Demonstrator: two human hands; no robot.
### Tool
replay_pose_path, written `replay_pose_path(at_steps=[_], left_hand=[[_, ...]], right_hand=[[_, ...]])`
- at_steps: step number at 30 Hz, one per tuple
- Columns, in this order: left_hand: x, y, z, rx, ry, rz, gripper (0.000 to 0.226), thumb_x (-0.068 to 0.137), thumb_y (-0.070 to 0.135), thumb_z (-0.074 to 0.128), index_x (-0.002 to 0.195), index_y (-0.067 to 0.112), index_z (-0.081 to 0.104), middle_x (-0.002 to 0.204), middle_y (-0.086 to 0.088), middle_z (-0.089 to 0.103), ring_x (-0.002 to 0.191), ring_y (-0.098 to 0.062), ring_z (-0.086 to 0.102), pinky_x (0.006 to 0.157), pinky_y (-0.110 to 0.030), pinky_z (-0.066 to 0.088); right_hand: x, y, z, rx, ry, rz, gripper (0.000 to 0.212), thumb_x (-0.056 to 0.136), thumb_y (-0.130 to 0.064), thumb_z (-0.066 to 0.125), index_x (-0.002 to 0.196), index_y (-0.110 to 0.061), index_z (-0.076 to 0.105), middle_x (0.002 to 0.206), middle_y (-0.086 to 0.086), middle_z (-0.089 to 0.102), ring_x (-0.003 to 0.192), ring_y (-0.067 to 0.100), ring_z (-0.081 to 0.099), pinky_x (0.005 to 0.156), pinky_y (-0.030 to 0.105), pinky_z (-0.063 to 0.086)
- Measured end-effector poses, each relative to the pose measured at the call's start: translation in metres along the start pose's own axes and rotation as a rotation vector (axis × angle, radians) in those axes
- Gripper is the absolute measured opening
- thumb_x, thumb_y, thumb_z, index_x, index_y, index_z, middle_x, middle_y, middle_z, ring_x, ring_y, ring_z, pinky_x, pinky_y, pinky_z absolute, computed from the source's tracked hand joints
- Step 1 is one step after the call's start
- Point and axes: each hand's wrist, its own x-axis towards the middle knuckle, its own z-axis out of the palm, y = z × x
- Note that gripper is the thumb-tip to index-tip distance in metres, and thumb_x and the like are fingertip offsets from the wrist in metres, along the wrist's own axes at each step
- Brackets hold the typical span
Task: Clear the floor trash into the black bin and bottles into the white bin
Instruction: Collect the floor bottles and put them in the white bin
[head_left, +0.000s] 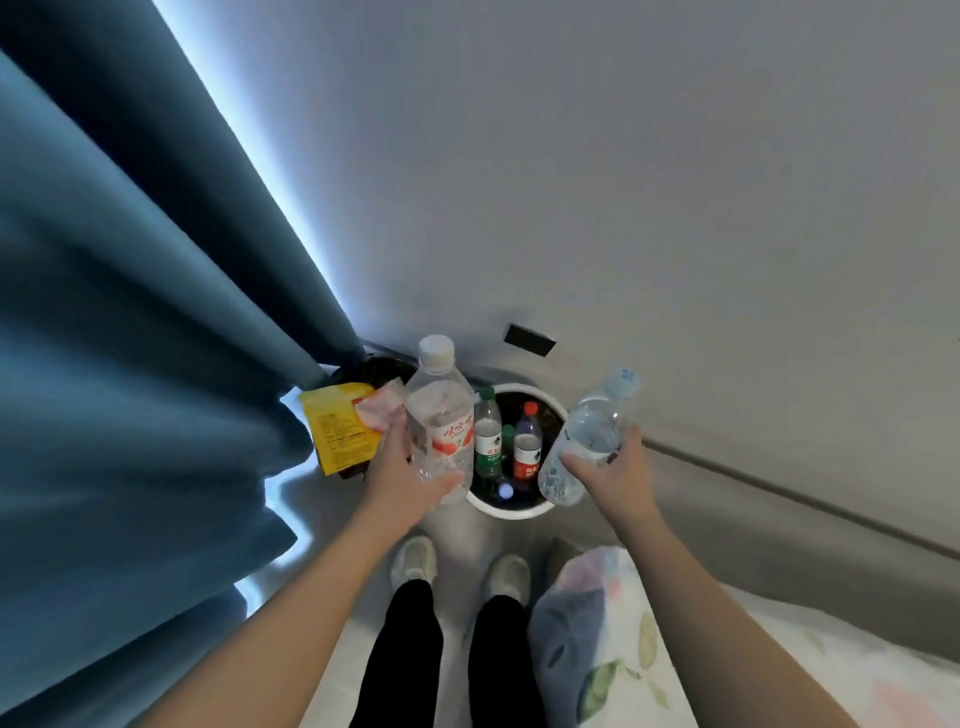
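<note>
My left hand (400, 480) grips a clear plastic bottle with a red label and white cap (439, 415), held upright just left of the white bin (511, 510). In my right hand (610, 470) is a second clear bottle with a pale blue cap (587, 441), tilted over the bin's right rim. Inside the white bin stand a green-labelled bottle (487, 439) and a red-capped bottle (528, 441), with others beneath. The black bin (371, 370) sits to the left against the curtain, holding a yellow package (340, 426) and a pinkish wrapper (379, 408).
A blue curtain (130, 338) fills the left side. A grey wall (623, 182) with a dark outlet (530, 340) rises behind the bins. A bed with floral bedding (623, 639) is at the lower right. My legs and shoes (415, 564) stand right before the bins.
</note>
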Motion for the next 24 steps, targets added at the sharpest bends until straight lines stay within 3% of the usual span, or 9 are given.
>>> replay_pose_path(at_steps=[4, 9, 16, 19, 24], left_hand=[[0.07, -0.06, 0.057, 0.014, -0.043, -0.114, 0.068, 0.067, 0.01, 0.084, 0.121, 0.027, 0.047, 0.114, 0.009, 0.061, 0.104, -0.01, 0.058, 0.09, -0.03, 0.045], [0.134, -0.133, 0.124, 0.092, -0.111, -0.149, 0.065, 0.07, 0.004, 0.08, 0.119, 0.026, 0.045, 0.103, 0.016, 0.057, 0.091, 0.002, 0.055, 0.072, -0.013, 0.04], [0.209, -0.207, 0.197, 0.307, -0.126, -0.126, 0.059, 0.069, 0.013, 0.079, 0.117, 0.023, 0.045, 0.107, 0.006, 0.06, 0.098, -0.012, 0.058, 0.084, -0.03, 0.047], [0.23, -0.233, 0.214, 0.472, -0.155, -0.143, 0.062, 0.069, 0.015, 0.079, 0.121, 0.02, 0.046, 0.113, -0.004, 0.056, 0.104, -0.022, 0.058, 0.09, -0.039, 0.049], [0.238, -0.252, 0.227, 0.623, -0.207, -0.099, 0.063, 0.077, 0.013, 0.073, 0.13, 0.024, 0.042, 0.115, -0.009, 0.052, 0.106, -0.028, 0.056, 0.09, -0.038, 0.046]], right_hand=[[0.068, 0.077, 0.031, -0.004, 0.008, 0.101, 0.069, 0.069, -0.012, 0.082, 0.128, -0.017, 0.046, 0.113, -0.001, 0.062, 0.101, 0.016, 0.063, 0.089, 0.034, 0.051], [0.138, 0.162, 0.071, -0.018, -0.003, 0.252, 0.067, 0.076, -0.014, 0.078, 0.13, -0.018, 0.039, 0.112, 0.001, 0.055, 0.1, 0.02, 0.057, 0.084, 0.032, 0.046], [0.198, 0.239, 0.126, -0.064, -0.009, 0.386, 0.063, 0.079, -0.02, 0.075, 0.13, -0.018, 0.038, 0.109, -0.001, 0.054, 0.101, 0.02, 0.055, 0.077, 0.029, 0.041], [0.214, 0.256, 0.145, -0.117, 0.003, 0.435, 0.064, 0.081, -0.026, 0.075, 0.13, -0.011, 0.037, 0.122, 0.007, 0.056, 0.112, 0.027, 0.057, 0.078, 0.028, 0.04], [0.225, 0.27, 0.158, -0.181, 0.009, 0.462, 0.066, 0.085, -0.03, 0.072, 0.134, -0.006, 0.035, 0.127, 0.014, 0.057, 0.112, 0.032, 0.057, 0.08, 0.031, 0.043]])
